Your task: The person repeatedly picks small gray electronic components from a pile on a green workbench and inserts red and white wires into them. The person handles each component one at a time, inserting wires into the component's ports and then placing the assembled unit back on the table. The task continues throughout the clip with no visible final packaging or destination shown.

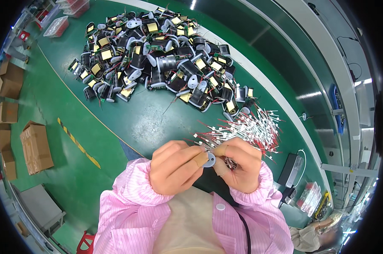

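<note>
Both of my hands are held close together in front of my chest, above the near edge of the green table. My left hand [176,165] pinches a small part with a grey rounded end cap [209,160]; a dark hole shows in the cap and the rest is hidden behind the fingers. Finger and thumb of my right hand [239,163] meet at the top of that part, closed on something too small to name. Tan tape or finger covers wrap some fingertips. Just beyond my right hand lies a pile of thin red and white wires with white connectors [253,129].
A large heap of black modules with grey end caps and yellow pads [157,59] covers the far table. At right lie a black power adapter [288,170] and clear plastic packs [310,197]. Cardboard boxes [37,148] stand on the floor at left. Another person [306,239] sits at lower right.
</note>
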### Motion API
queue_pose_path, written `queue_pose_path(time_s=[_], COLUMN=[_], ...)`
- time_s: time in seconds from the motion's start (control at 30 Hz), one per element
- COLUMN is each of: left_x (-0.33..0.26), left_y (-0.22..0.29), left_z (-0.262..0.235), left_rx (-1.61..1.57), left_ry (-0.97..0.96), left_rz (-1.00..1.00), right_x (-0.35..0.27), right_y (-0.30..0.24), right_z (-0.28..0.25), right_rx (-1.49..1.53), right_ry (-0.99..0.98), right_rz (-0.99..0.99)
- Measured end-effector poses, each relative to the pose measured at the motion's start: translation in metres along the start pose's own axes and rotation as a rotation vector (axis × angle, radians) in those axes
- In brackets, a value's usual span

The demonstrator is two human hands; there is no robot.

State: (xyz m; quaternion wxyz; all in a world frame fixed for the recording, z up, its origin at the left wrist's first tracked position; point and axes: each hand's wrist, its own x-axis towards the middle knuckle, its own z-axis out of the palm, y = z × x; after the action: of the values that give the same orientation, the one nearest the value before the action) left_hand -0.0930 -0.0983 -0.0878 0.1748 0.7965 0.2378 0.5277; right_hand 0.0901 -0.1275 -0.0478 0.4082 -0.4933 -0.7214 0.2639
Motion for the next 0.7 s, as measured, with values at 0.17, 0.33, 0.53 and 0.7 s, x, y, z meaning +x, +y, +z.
queue_pose_path(time_s=[0.17, 0.33, 0.53, 0.7], left_x=[0.010, 0.012, 0.009, 0.004], left_y=[0.015, 0.013, 0.014, 0.011], left_z=[-0.009, -0.012, -0.008, -0.016], left_rx=[-0.352, -0.406, -0.263, -0.473], left_ry=[-0.046, -0.125, -0.121, -0.063], left_rz=[-0.369, -0.364, -0.180, -0.316], right_x=[-0.006, -0.008, -0.013, -0.010], right_y=[0.001, 0.003, -0.001, -0.003], right_z=[0.007, 0.007, 0.003, 0.007], right_rx=[-0.116, -0.143, -0.184, 0.250], right_ry=[0.141, 0.140, 0.097, 0.098], right_rz=[-0.197, -0.312, -0.340, -0.107])
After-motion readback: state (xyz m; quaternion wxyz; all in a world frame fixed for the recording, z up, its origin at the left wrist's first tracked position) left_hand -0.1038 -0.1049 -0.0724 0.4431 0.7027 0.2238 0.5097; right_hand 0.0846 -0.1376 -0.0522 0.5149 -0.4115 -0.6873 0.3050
